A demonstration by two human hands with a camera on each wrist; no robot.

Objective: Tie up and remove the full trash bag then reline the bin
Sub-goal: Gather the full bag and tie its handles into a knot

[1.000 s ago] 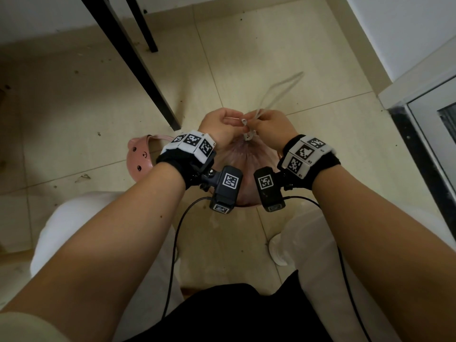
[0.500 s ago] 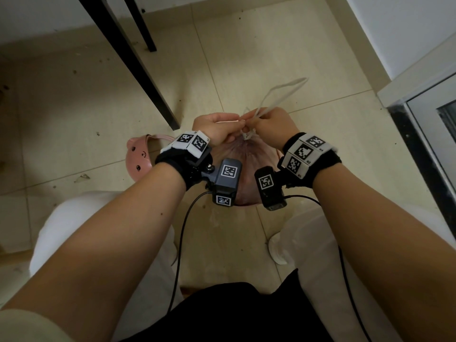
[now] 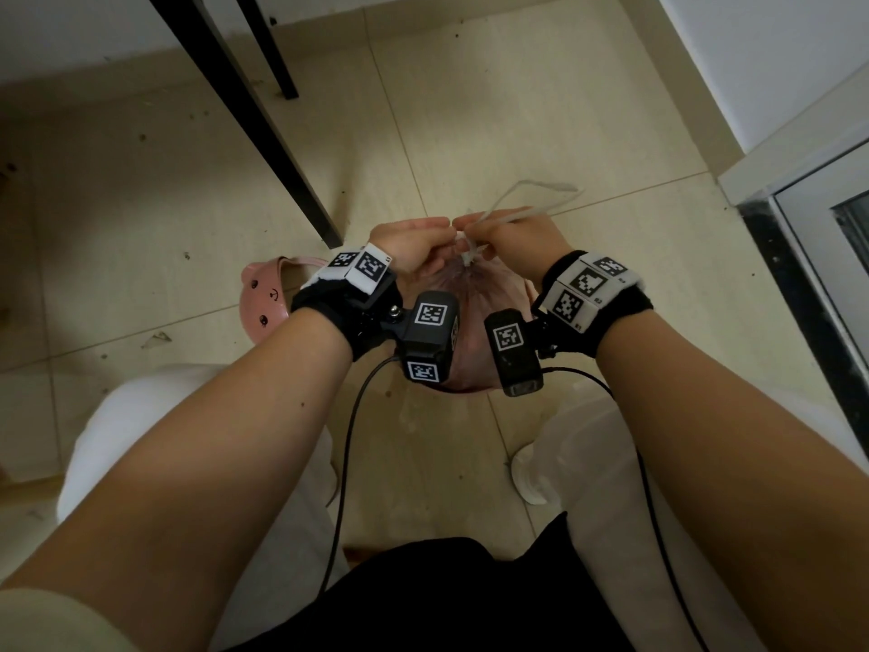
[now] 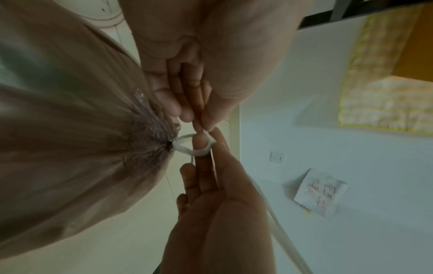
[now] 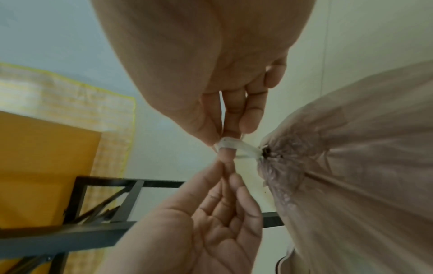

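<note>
A full pinkish translucent trash bag (image 3: 470, 312) hangs between my knees, its neck gathered tight by a white drawstring (image 3: 517, 214). Both hands meet just above the neck. My left hand (image 3: 414, 242) pinches the drawstring (image 4: 187, 150) with curled fingers, and my right hand (image 3: 512, 237) pinches it too. A short loop of drawstring (image 5: 243, 146) is wound round one fingertip where the hands touch; I cannot tell whose. A long free loop runs off to the upper right. The pink bin (image 3: 263, 298) with a face on it stands behind my left wrist, mostly hidden.
A black table leg (image 3: 263, 124) slants down to the floor just left of my hands, with a second leg (image 3: 272, 49) behind it. A wall and a dark-framed door (image 3: 823, 256) close off the right. The tiled floor carries scattered crumbs. My white shoe (image 3: 531, 477) is below the bag.
The free loop of drawstring has swung over to the right and bent down. Both hands stay at the bag's neck; the left wrist has rolled slightly.
</note>
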